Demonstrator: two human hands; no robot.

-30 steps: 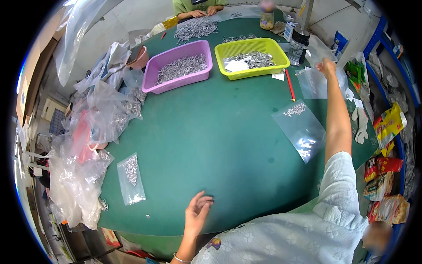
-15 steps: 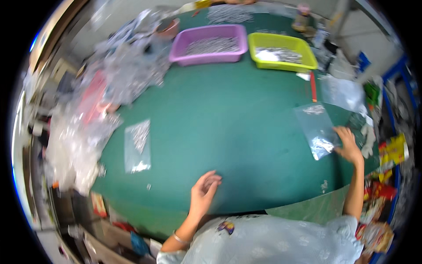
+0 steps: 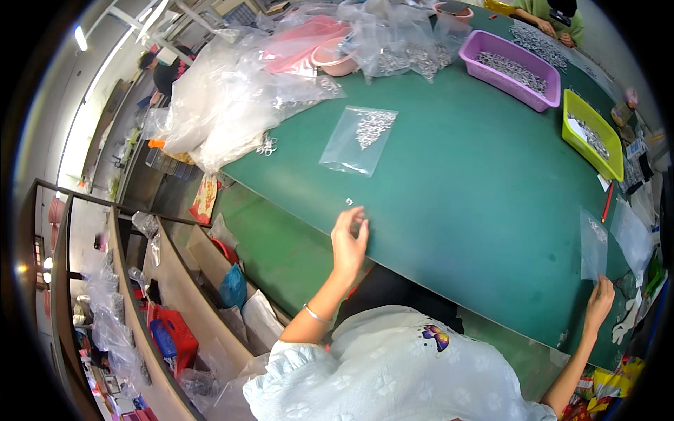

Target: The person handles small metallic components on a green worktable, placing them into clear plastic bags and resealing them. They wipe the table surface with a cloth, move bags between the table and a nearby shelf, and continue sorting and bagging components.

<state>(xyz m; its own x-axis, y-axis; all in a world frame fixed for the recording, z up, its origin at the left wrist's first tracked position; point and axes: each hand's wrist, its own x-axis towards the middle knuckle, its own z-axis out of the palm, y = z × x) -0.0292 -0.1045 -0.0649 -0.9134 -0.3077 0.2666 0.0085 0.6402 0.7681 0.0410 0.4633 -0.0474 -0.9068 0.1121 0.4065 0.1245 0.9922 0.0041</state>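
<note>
My left hand [image 3: 350,242] hovers over the near table edge with fingers loosely curled and apart, holding nothing. Just beyond its fingertips lies a small silvery metal piece [image 3: 349,201]. Farther off, a clear plastic bag [image 3: 342,147] lies flat with many small metal pieces [image 3: 375,128] in its upper part. Over on the right, my right hand [image 3: 599,300] has its fingers closed at the near edge of another clear bag [image 3: 594,247]. That bag has a few small metal pieces near its far end.
A purple basin [image 3: 549,98] and a yellow-green basin [image 3: 612,168] hold metal pieces on the green table [image 3: 449,182]. Plastic bags [image 3: 210,105] heap at the far left. A red pen-like stick [image 3: 608,202] lies right. A co-worker's hands [image 3: 554,34] are beside loose pieces.
The view has swung left, showing more shelving and floor. My left hand is now closer to the single metal piece. My right hand's fingers have drawn together at the bag's edge.
</note>
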